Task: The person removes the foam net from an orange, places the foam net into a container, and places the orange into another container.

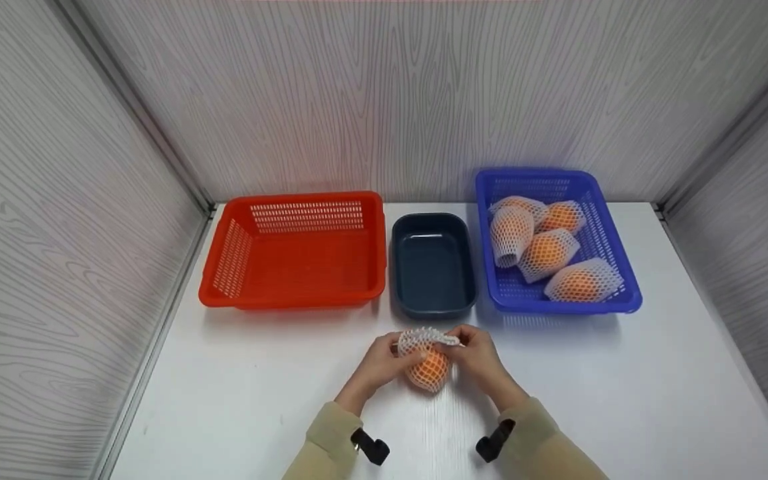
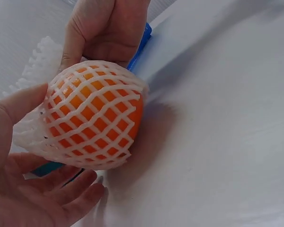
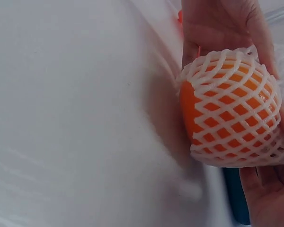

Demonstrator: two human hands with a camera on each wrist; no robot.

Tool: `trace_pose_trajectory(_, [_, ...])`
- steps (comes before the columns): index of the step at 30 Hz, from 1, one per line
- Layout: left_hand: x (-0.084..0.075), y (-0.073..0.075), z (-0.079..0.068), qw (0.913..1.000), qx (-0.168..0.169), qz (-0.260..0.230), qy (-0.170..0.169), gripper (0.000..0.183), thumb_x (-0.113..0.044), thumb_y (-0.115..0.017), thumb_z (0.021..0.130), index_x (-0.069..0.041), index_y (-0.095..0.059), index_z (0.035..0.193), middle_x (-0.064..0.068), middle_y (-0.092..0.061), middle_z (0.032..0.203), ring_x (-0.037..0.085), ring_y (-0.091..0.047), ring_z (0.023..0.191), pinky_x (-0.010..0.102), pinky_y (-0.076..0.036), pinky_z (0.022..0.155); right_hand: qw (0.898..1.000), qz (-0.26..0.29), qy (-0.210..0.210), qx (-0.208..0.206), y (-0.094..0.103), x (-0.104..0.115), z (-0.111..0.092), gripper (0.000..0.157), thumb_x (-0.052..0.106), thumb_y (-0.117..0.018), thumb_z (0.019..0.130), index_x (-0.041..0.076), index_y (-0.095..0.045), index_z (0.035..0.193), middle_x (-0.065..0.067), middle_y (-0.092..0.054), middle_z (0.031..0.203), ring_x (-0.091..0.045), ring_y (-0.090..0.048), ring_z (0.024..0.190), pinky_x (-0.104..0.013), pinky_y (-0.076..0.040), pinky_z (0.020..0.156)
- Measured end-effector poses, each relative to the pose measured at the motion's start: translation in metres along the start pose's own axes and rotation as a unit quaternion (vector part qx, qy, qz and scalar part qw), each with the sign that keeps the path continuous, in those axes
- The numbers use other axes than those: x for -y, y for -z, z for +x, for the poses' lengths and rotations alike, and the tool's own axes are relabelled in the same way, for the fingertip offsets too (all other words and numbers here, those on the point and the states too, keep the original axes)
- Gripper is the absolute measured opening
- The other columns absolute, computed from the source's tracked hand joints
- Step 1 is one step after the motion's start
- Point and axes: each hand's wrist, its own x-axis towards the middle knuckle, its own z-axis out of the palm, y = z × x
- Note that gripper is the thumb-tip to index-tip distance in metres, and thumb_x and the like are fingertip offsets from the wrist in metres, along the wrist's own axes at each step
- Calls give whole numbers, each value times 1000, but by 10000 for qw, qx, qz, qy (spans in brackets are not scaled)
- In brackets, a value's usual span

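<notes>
An orange [image 1: 432,369] in a white foam net sleeve [image 1: 419,339] is held just above the white table, in front of the dark blue tub. My left hand [image 1: 380,363] grips it from the left, thumb on the net and fingers beneath. From the other side my right hand [image 1: 481,357] pinches the gathered upper end of the sleeve. In the left wrist view, a bare strip of orange peel [image 2: 140,111] shows at the sleeve's open edge. The right fingertips are partly hidden behind the fruit and net in the wrist views.
A red basket [image 1: 311,299] stands at the back left, and the dark blue tub [image 1: 434,270] is beside it. At the back right, a blue basket [image 1: 561,307] contains several net-wrapped oranges [image 1: 548,252]. Grey wood-grain panels [image 1: 424,100] enclose the table's back and sides.
</notes>
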Motion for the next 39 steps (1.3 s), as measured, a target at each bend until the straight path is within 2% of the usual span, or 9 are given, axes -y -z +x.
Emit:
trace_pose_trajectory(3, [1, 0, 1, 9994, -183, -58, -273, 32, -29, -76, 73, -9, -68, 97, 1, -64, 91, 16, -57, 83, 30, -48, 71, 9999, 83, 108, -20, -1, 0, 0, 15, -4, -73, 69, -2, -61, 76, -7, -62, 79, -15, -55, 73, -24, -46, 60])
trace_pose_trajectory(6, [-1, 0, 2, 9970, -573, -31, -516, 23, -25, -77, 72, -10, -71, 88, 0, -65, 85, 15, -58, 79, 30, -48, 68, 9990, 185, 271, 292, 1, -1, 0, 16, -6, -73, 69, -6, -63, 82, -10, -64, 86, -17, -57, 81, -26, -48, 69])
trace_pose_trajectory(11, [-5, -2, 3, 9942, -958, 84, -481, 21, -26, -76, 73, -10, -70, 84, -1, -65, 78, 11, -55, 71, 27, -47, 63, 9928, 228, 308, 1134, 7, -6, 0, 40, 1, -74, 72, -4, -60, 110, -11, -61, 105, -20, -55, 95, -31, -45, 81])
trace_pose_trajectory(14, [-12, -4, 1, 9926, -1068, 30, -576, 18, -20, -74, 75, -5, -69, 83, 2, -64, 75, 9, -51, 67, 25, -45, 59, 9899, 136, 273, 1388, 9, -7, -1, 50, 4, -75, 72, 0, -57, 119, -10, -59, 113, -21, -54, 101, -32, -44, 84])
trace_pose_trajectory(20, [-37, -6, -11, 9876, -1211, 139, -992, 12, -5, -73, 74, 3, -65, 78, 9, -61, 70, 10, -46, 62, 23, -40, 53, 9909, -63, 604, 1198, 9, -7, 0, 29, 4, -74, 72, -3, -68, 99, -11, -61, 112, -21, -56, 101, -31, -46, 82])
trace_pose_trajectory(23, [-36, -7, -11, 9875, -1173, 33, -1054, 13, -5, -73, 74, 4, -65, 80, 11, -61, 71, 11, -46, 62, 23, -40, 54, 9942, -81, 527, 935, 7, -4, -1, 22, 3, -73, 73, -4, -69, 93, -11, -65, 98, -18, -60, 87, -29, -48, 73])
trace_pose_trajectory(30, [-3, -7, 5, 9909, -1143, -71, -700, 24, -22, -74, 76, -5, -68, 92, 3, -62, 79, 11, -52, 70, 25, -44, 60, 9968, -612, 439, 281, 0, 2, 1, 17, 8, -73, 75, -4, -66, 86, -8, -64, 78, -13, -54, 68, -27, -46, 62])
trace_pose_trajectory(34, [0, -6, 5, 9941, -1026, 266, -238, 34, -37, -70, 78, -8, -66, 98, 0, -62, 84, 13, -55, 75, 28, -47, 65, 9977, -573, 338, 122, -2, -10, 9, 22, 12, -71, 78, -4, -65, 92, -8, -64, 82, -15, -56, 72, -29, -47, 65])
trace_pose_trajectory(39, [2, -6, 3, 9964, -719, 374, 257, 41, -48, -65, 78, -8, -68, 90, 0, -63, 79, 12, -55, 72, 29, -46, 63, 9983, -568, 130, -87, -3, -27, 18, 29, 21, -72, 78, 0, -65, 96, -6, -65, 84, -15, -58, 74, -29, -48, 67])
